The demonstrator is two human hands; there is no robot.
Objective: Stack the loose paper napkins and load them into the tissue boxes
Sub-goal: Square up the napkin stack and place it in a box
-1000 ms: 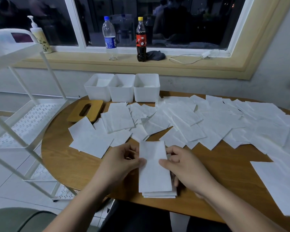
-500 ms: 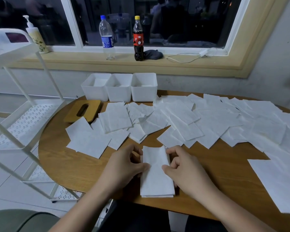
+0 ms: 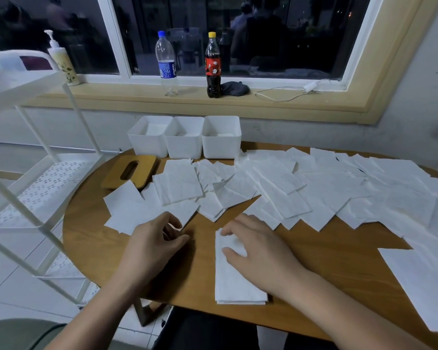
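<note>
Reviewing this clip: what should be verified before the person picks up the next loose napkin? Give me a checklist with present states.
1. Napkin stack squared: near-end edges look aligned. Ok.
2. Stack steadied: right hand rests on its far end. Ok.
3. Left hand free: fingers loosely curled, holding nothing. Ok.
4. Next loose napkin reachable: it lies just beyond the left hand. Ok.
5. Tissue boxes open: all three stand lidless at the table's far edge, with the wooden lid lying beside them. Ok.
6. Room left in the boxes: something white shows inside, but the fill level is unclear. Cannot tell.
</note>
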